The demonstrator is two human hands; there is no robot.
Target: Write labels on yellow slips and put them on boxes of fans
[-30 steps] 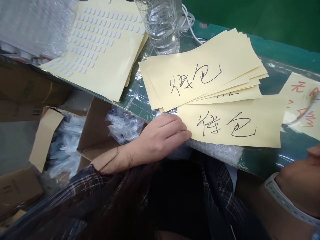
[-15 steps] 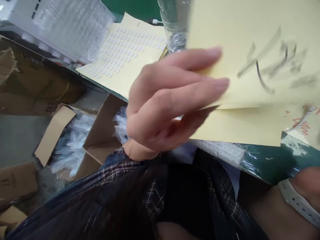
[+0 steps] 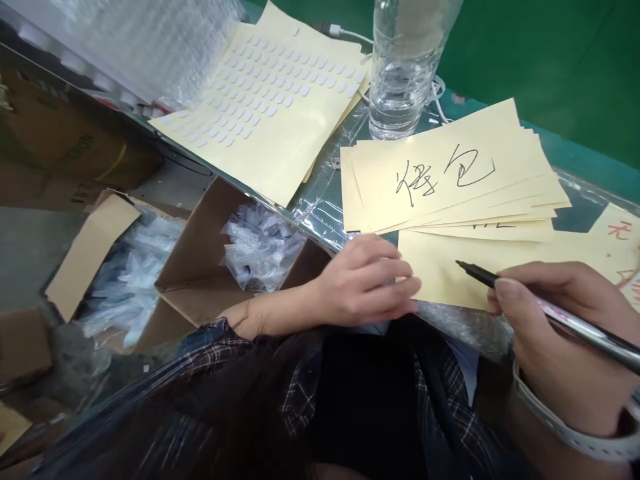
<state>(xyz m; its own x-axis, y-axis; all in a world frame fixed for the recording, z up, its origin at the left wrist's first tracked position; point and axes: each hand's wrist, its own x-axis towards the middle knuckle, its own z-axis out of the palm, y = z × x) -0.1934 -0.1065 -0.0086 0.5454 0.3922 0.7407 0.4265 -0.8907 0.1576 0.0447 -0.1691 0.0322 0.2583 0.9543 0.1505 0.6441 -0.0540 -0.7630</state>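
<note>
My right hand grips a black marker pen, its tip over a pale yellow sheet. My left hand lies at that sheet's left edge, fingers loosely bent and resting on or beside it; the thumb is hidden. Just beyond both hands, a fanned stack of yellow paper slips rests on the table, the top one bearing dark handwritten characters. Part of another slip's writing shows beneath the stack. At the right, red handwriting marks another yellow paper.
A clear plastic bottle with water stands behind the slips. To the left is a sticker sheet with rows of small white labels. Open cardboard boxes below the table edge hold bubble-wrapped packets. A bubble-wrapped item sits at upper left.
The raised yellow slip is now down on the stack. My left hand has lowered to the sheet's edge. My right hand has come into view with the marker pen over the sheet.
</note>
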